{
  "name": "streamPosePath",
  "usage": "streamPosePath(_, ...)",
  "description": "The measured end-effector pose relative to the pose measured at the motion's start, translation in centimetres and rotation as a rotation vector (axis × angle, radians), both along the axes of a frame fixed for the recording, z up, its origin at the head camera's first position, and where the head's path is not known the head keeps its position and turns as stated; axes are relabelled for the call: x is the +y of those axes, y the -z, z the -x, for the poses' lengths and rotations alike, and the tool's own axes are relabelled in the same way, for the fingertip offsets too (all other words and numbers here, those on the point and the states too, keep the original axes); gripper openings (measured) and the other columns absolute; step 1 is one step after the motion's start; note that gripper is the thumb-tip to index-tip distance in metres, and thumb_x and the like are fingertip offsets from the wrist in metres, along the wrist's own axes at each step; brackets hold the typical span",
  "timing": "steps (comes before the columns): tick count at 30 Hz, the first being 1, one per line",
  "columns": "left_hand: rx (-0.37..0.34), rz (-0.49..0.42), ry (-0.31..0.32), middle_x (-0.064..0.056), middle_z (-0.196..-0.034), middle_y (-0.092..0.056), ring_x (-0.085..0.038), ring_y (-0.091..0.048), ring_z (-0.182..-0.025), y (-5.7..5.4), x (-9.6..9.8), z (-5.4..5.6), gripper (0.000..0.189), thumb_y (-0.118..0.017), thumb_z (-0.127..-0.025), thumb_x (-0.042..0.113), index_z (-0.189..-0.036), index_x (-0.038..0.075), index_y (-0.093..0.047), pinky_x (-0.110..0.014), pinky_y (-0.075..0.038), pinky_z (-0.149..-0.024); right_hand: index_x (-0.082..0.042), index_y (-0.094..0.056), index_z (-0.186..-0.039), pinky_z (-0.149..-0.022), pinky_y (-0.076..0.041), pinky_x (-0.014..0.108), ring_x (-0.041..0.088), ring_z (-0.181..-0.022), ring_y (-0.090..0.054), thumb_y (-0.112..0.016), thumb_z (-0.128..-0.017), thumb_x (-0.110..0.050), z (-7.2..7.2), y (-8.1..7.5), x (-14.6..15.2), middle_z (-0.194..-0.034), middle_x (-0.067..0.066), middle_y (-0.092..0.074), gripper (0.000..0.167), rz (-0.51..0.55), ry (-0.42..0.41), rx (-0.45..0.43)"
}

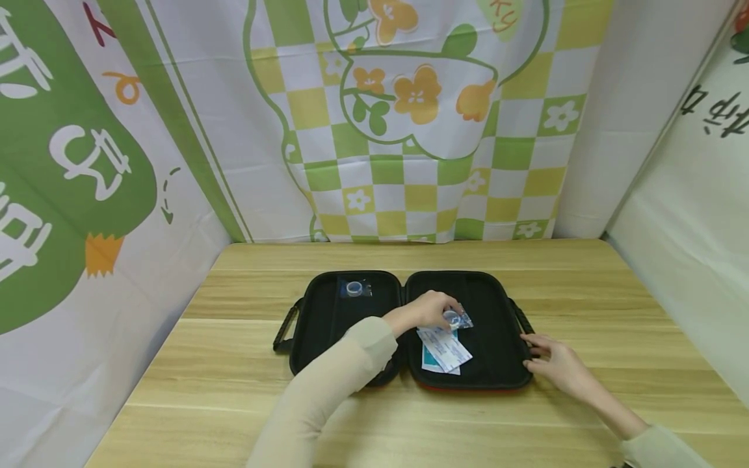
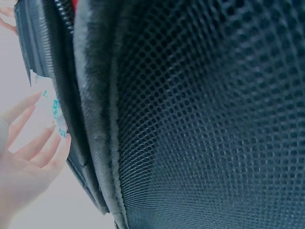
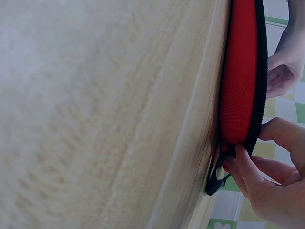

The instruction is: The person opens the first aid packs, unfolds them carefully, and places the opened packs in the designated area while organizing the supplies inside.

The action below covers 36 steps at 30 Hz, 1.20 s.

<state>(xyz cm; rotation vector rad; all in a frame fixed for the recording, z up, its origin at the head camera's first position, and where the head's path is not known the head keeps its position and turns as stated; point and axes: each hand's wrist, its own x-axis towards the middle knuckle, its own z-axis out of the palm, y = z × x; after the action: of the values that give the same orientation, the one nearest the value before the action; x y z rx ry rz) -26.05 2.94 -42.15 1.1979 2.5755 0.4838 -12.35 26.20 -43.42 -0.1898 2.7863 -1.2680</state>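
Note:
A zip case [image 1: 494, 338], black inside with a red outer shell [image 3: 240, 71], lies unfolded in two halves on the table. Over its right half, my left hand [image 1: 432, 308] pinches a small clear packet [image 1: 463, 318] with a round tape-like roll inside. Just below that hand, white-and-blue paper packets [image 1: 447, 351] lie overlapped in the case. My right hand [image 1: 556, 365] holds the right half's outer rim beside the black handle [image 1: 521, 317]; in the right wrist view its fingers [image 3: 245, 164] press on the red side near the handle's end.
Another clear packet with a ring-shaped roll [image 1: 354, 288] lies in the case's left half. A second handle [image 1: 285, 328] sticks out on the left. The wooden table [image 1: 234, 416] ends at printed cloth walls [image 1: 386, 195]. Black mesh [image 2: 205, 119] fills much of the left wrist view.

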Motion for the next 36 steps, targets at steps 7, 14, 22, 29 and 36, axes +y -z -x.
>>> streamPosePath(7,-0.021,-0.047,-0.008,0.001,-0.102,-0.062,-0.009,-0.053,-0.087,-1.0,-1.0,0.0,0.032,-0.068,-0.077,0.014,-0.109,0.016,-0.063,-0.016,-0.042,-0.071,0.015,-0.042,-0.122,-0.066,-0.05,0.026,0.045,-0.101,-0.049,-0.06,-0.079,-0.002,0.0,0.0,-0.1,-0.123,0.038,-0.036,0.05,-0.012,0.005,0.006)
streamPosePath(14,-0.031,-0.103,-0.029,0.0,-0.099,-0.062,-0.01,-0.053,-0.081,-1.9,-2.5,0.2,0.032,-0.067,-0.078,0.014,-0.11,0.015,-0.063,-0.014,-0.041,-0.066,0.014,-0.042,-0.123,-0.065,-0.05,0.026,0.044,-0.102,-0.049,-0.059,-0.079,-0.002,0.1,0.1,0.0,-0.124,0.037,-0.036,0.05,-0.018,0.011,-0.017)
streamPosePath(22,-0.062,-0.148,-0.061,-0.004,-0.1,-0.061,-0.013,-0.054,-0.084,-2.6,-4.5,0.5,0.034,-0.066,-0.079,0.014,-0.112,0.014,-0.061,-0.017,-0.043,-0.067,0.014,-0.042,-0.123,-0.066,-0.05,0.026,0.043,-0.102,-0.05,-0.06,-0.079,-0.003,0.1,0.2,0.0,-0.124,0.036,-0.037,0.05,-0.018,0.013,-0.021)
streamPosePath(29,-0.076,-0.175,-0.094,-0.005,-0.103,-0.06,-0.014,-0.055,-0.091,-2.9,-6.9,0.7,0.035,-0.067,-0.079,0.014,-0.113,0.013,-0.06,-0.022,-0.045,-0.075,0.013,-0.043,-0.122,-0.065,-0.05,0.026,0.043,-0.101,-0.05,-0.06,-0.078,-0.002,0.1,0.3,-0.1,-0.123,0.036,-0.038,0.049,-0.025,0.017,0.007)
streamPosePath(36,-0.084,-0.189,-0.117,-0.007,-0.103,-0.061,-0.018,-0.057,-0.093,-2.9,-9.4,0.9,0.035,-0.067,-0.078,0.014,-0.112,0.012,-0.06,-0.026,-0.047,-0.078,0.014,-0.042,-0.123,-0.067,-0.05,0.027,0.045,-0.102,-0.049,-0.06,-0.08,-0.004,0.1,0.2,0.0,-0.124,0.038,-0.035,0.05,-0.018,0.005,-0.011)
